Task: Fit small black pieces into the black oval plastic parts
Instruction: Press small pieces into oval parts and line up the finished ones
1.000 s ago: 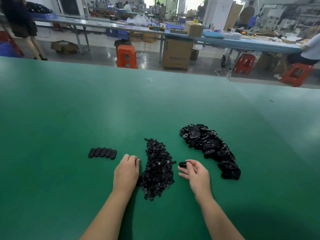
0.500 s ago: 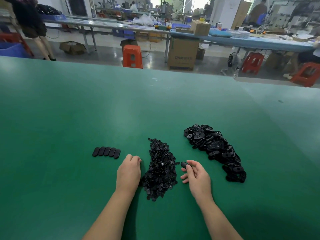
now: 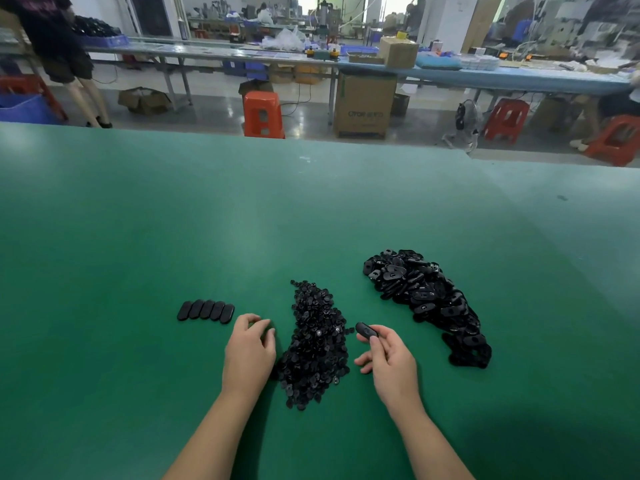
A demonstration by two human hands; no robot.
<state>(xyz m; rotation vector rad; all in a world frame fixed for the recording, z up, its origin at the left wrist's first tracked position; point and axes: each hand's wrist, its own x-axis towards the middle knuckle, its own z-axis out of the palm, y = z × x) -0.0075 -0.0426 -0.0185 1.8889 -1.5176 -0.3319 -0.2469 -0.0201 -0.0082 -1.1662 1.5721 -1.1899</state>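
progress: row of five ovals (image 3: 205, 310) done, near worktop front | right hand (image 3: 389, 362) fingers pinch one oval part (image 3: 365, 330) | left hand (image 3: 248, 351) curled beside small pieces pile (image 3: 317, 344), contents unclear | big oval pile (image 3: 429, 303) left

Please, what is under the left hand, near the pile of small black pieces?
The left hand rests knuckles-up on the green table, fingers curled beside the pile of small pieces. Whatever lies under its palm or in its fingers is covered.
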